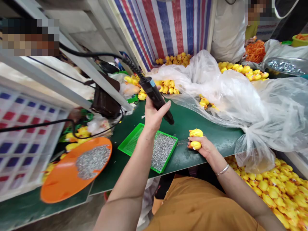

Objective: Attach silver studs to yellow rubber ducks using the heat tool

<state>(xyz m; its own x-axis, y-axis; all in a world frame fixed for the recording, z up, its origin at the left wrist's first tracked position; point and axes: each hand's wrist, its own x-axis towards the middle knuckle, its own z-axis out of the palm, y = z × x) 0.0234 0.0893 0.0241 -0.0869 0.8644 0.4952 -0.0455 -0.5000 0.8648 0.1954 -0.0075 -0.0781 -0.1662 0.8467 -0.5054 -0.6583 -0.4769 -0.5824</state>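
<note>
My left hand (154,117) is wrapped round a black electric screwdriver (157,98), which slants down to the right with its tip above the green table (186,114). In my right hand (205,147) are yellow toy ducks (196,132), apparently two, with orange beaks, close over the table's near edge. Below the screwdriver lies a green plastic tray (166,168); small silvery metal parts, probably screws, fill its right side. My left forearm hides part of that tray.
An orange dish (57,189) with more metal parts sits at left. Clear plastic sheeting (231,93) covers the back right of the table. Many yellow ducks (276,189) fill a space at lower right. A black cable (93,54) runs to the screwdriver. Other people are at the edges.
</note>
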